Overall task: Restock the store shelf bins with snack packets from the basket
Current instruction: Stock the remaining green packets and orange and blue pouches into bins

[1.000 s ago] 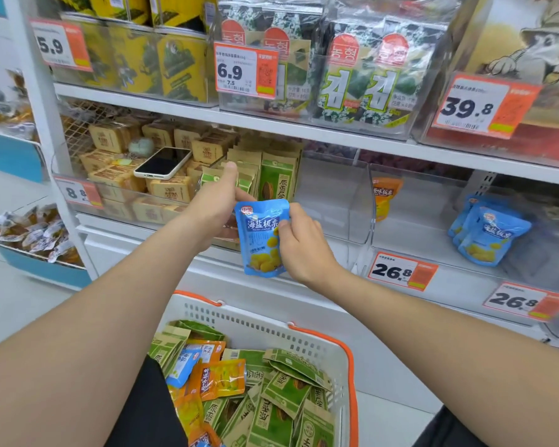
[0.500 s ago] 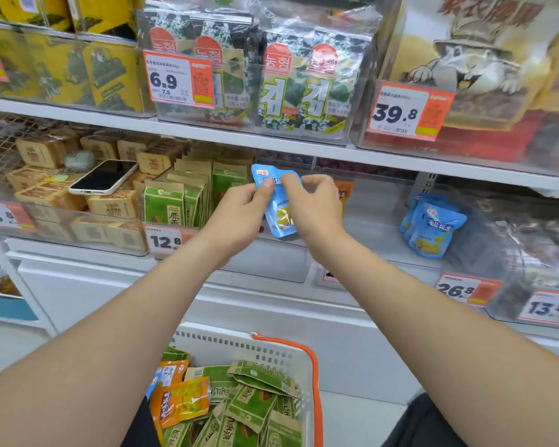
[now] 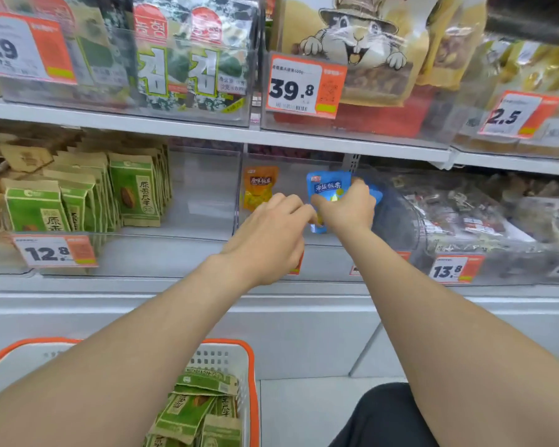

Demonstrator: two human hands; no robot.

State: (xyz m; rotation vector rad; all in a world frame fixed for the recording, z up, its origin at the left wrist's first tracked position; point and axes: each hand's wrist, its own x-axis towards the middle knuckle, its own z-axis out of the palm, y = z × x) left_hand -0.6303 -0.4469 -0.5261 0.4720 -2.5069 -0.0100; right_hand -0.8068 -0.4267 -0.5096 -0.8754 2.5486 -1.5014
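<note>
At clear shelf bin [image 3: 331, 261], right hand [image 3: 347, 212] curled around blue packet [image 3: 327, 186].

One head-worn view faces forward and down, close to the shelf bins [image 3: 204, 201], basket [image 3: 253, 398] below.

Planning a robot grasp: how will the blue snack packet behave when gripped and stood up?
Probably light: the right hand holds the blue packet upright by thumb and fingers. Likely slippery, given its glossy film. May stand unaided, like the orange packet nearby.
</note>
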